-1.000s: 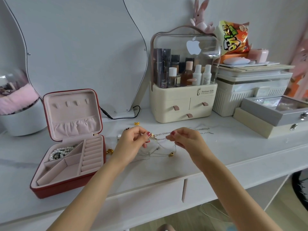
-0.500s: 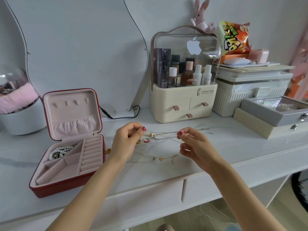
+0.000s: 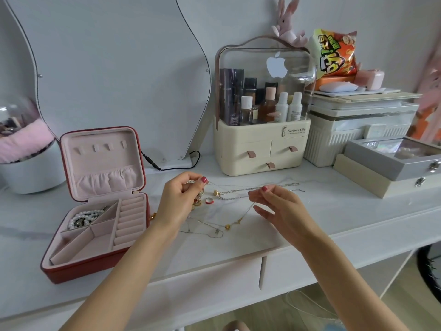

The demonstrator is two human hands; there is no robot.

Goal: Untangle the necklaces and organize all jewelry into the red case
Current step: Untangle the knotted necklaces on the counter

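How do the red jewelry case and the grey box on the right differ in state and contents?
The red case stands open, lid upright; the grey box is shut, with metal clasps in front. The red case shows pink compartments, one holding a pearl strand; the grey box's contents blur behind its clear top. The red case sits directly on the tabletop; the grey box rests on a cream box.

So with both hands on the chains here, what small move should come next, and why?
Probably keep drawing the hands apart. The left hand pinches a chain end by the rings, and the right hand pinches the thin gold chain, which sags to the tabletop and seems to cross another chain. The silver necklace still lies loose; only pearls sit in the red case.
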